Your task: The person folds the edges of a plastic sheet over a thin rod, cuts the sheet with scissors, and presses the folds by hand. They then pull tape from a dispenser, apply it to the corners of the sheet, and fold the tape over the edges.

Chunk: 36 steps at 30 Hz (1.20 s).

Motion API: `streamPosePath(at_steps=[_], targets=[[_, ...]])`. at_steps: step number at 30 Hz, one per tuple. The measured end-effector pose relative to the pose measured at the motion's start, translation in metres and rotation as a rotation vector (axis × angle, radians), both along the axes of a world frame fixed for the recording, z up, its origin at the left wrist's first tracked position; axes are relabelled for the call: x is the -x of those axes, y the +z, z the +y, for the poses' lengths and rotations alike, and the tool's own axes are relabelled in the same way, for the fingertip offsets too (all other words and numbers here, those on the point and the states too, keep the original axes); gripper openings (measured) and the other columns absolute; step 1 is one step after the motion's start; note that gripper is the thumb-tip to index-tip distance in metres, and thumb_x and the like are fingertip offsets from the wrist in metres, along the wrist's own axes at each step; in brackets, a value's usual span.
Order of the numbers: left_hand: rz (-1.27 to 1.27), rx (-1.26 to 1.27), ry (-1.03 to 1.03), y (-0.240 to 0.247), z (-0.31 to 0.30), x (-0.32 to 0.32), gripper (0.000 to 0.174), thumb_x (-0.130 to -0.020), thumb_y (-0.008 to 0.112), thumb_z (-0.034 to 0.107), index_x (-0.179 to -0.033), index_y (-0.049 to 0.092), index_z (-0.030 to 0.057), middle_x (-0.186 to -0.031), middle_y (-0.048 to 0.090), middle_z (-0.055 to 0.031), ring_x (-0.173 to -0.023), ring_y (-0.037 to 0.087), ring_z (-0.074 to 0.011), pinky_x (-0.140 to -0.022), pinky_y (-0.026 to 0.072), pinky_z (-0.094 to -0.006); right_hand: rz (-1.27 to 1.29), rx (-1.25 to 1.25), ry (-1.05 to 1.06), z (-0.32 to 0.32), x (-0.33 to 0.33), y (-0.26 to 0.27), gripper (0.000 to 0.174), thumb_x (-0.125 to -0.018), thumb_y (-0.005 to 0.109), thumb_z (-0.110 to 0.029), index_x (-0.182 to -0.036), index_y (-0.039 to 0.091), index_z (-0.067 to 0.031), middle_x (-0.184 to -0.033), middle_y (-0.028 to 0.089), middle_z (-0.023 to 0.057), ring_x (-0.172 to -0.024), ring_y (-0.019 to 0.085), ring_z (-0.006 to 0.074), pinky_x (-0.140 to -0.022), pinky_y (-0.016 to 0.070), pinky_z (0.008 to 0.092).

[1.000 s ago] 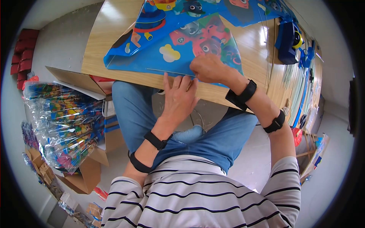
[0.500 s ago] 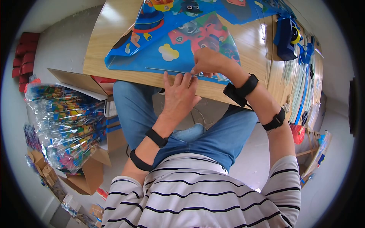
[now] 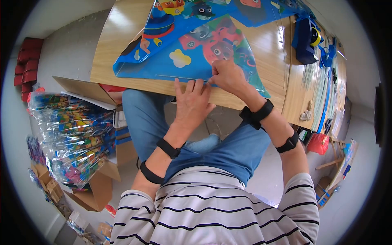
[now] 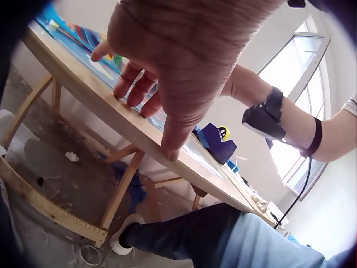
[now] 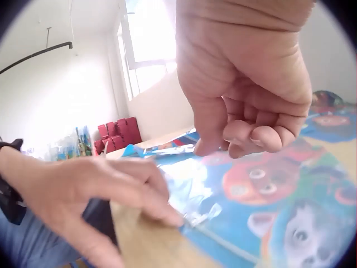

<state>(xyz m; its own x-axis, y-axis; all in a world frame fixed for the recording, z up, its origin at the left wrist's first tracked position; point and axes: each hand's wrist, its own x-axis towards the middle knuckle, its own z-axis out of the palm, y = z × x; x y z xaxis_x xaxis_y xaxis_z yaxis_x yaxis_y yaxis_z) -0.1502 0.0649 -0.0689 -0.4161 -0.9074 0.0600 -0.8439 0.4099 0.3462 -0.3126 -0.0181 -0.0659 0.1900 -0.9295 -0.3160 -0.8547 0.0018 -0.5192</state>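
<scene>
A blue plastic sheet (image 3: 151, 69) printed with cartoon dogs lies along the table's near edge. A thin pale rod (image 3: 171, 76) runs along its near border. My left hand (image 3: 191, 104) is spread, its straight fingertips resting on that border near the rod; its thumb is at the table edge in the left wrist view. Close to those fingertips is my right hand (image 3: 230, 78), low over the sheet. The right wrist view shows its fingers (image 5: 265, 137) curled beside the thumb, with nothing distinct seen between them. A crumpled clear film piece (image 5: 206, 213) sits by the left fingertip.
At the right of the wooden table (image 3: 271, 61) stands a dark blue tape dispenser (image 3: 303, 47) with a yellow roll, near long thin strips (image 3: 322, 87). Left of the person, a cardboard box (image 3: 100, 183) stands by shiny wrapped packages (image 3: 75, 134). Red boxes (image 3: 29, 65) are stacked behind.
The right hand first lifted and turned over the near border, then came down beside the left fingertips, its forearm shifting left. The left hand stayed in place.
</scene>
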Motion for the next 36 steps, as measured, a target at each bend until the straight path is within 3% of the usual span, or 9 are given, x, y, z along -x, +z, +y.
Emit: streamPosePath(at_steps=[7, 10, 13, 16, 19, 24, 27, 33, 36], targets=[[0.004, -0.017, 0.000, -0.001, -0.001, 0.000, 0.067, -0.066, 0.085, 0.031, -0.125, 0.059, 0.0114, -0.112, 0.051, -0.0050, -0.111, 0.050, -0.0249, -0.108, 0.0278, -0.0660, 0.006, -0.002, -0.096, -0.005, -0.003, -0.020, 0.024, -0.066, 0.082, -0.021, -0.071, 0.063, -0.0066, -0.081, 0.069, 0.0146, -0.075, 0.067, 0.0359, -0.062, 0.0502, 0.0464], [0.031, 0.025, -0.007, 0.000, -0.001, 0.000, 0.064, -0.065, 0.084, 0.032, -0.119, 0.060, 0.0075, -0.110, 0.050, -0.0063, -0.109, 0.051, -0.0256, -0.107, 0.0292, -0.0690, 0.040, 0.200, -0.133, -0.001, -0.012, -0.031, 0.020, -0.068, 0.080, -0.018, -0.068, 0.063, -0.0072, -0.076, 0.068, 0.0150, -0.072, 0.067, 0.0380, -0.061, 0.0513, 0.0480], [0.052, 0.019, -0.010, 0.006, -0.001, 0.000, 0.063, -0.066, 0.083, 0.032, -0.120, 0.060, 0.0083, -0.111, 0.051, -0.0071, -0.110, 0.051, -0.0267, -0.106, 0.0283, -0.0692, 0.085, 0.121, -0.109, 0.003, -0.014, -0.023, 0.021, -0.068, 0.075, -0.014, -0.083, 0.068, -0.0014, -0.095, 0.068, 0.0234, -0.080, 0.067, 0.0433, -0.064, 0.0535, 0.0486], [0.136, 0.018, -0.011, 0.006, 0.001, -0.013, 0.060, -0.069, 0.082, 0.029, -0.121, 0.061, 0.0091, -0.117, 0.053, -0.0082, -0.114, 0.052, -0.0281, -0.106, 0.0282, -0.0684, -0.061, 0.428, -0.077, 0.031, -0.011, -0.008, 0.037, -0.073, 0.074, -0.017, -0.103, 0.064, 0.0006, -0.115, 0.062, 0.0239, -0.094, 0.064, 0.0406, -0.076, 0.0530, 0.0481], [0.128, 0.117, 0.085, -0.002, -0.011, -0.047, 0.057, -0.072, 0.079, 0.026, -0.122, 0.060, 0.0098, -0.125, 0.054, -0.0097, -0.119, 0.052, -0.0301, -0.107, 0.0280, -0.0670, 0.170, 0.635, 0.123, 0.073, -0.004, 0.005, 0.054, -0.074, 0.073, -0.018, -0.120, 0.055, 0.0022, -0.122, 0.055, 0.0199, -0.108, 0.057, 0.0362, -0.092, 0.0477, 0.0490], [0.003, 0.259, 0.355, 0.009, -0.064, -0.129, 0.055, -0.074, 0.077, 0.021, -0.125, 0.060, 0.0080, -0.131, 0.056, -0.0123, -0.123, 0.051, -0.0353, -0.107, 0.0312, -0.0571, 0.218, 0.744, 0.250, 0.143, -0.008, -0.018, 0.046, -0.074, 0.069, -0.017, -0.115, 0.060, 0.0019, -0.110, 0.056, 0.0157, -0.104, 0.054, 0.0319, -0.092, 0.0442, 0.0470], [-0.077, 0.103, 0.383, 0.009, -0.071, -0.157, 0.053, -0.075, 0.077, 0.024, -0.124, 0.060, 0.0111, -0.127, 0.056, -0.0111, -0.124, 0.050, -0.0328, -0.103, 0.0317, -0.0635, 0.227, 0.751, 0.290, 0.149, -0.004, -0.023, 0.032, -0.075, 0.065, -0.015, -0.103, 0.064, 0.0003, -0.098, 0.055, 0.0124, -0.095, 0.054, 0.0292, -0.089, 0.0447, 0.0445], [-0.282, 0.041, 0.216, 0.000, -0.065, -0.187, 0.026, -0.080, 0.069, 0.016, -0.106, 0.068, 0.0114, -0.106, 0.064, -0.0105, -0.111, 0.060, -0.0303, -0.099, 0.0379, -0.0564, 0.168, 0.836, 0.276, 0.136, 0.006, -0.007, 0.016, -0.071, 0.061, -0.010, -0.086, 0.062, -0.0041, -0.083, 0.051, 0.0091, -0.086, 0.052, 0.0272, -0.084, 0.0436, 0.0422], [-0.256, 0.106, 0.182, 0.009, -0.057, -0.188, 0.013, -0.083, 0.062, 0.010, -0.095, 0.067, 0.0081, -0.097, 0.068, -0.0112, -0.094, 0.064, -0.0319, -0.088, 0.0459, -0.0453, 0.151, 0.872, 0.266, 0.140, 0.013, 0.002, 0.015, -0.070, 0.060, -0.010, -0.084, 0.062, -0.0055, -0.083, 0.050, 0.0096, -0.085, 0.052, 0.0283, -0.081, 0.0427, 0.0423]])
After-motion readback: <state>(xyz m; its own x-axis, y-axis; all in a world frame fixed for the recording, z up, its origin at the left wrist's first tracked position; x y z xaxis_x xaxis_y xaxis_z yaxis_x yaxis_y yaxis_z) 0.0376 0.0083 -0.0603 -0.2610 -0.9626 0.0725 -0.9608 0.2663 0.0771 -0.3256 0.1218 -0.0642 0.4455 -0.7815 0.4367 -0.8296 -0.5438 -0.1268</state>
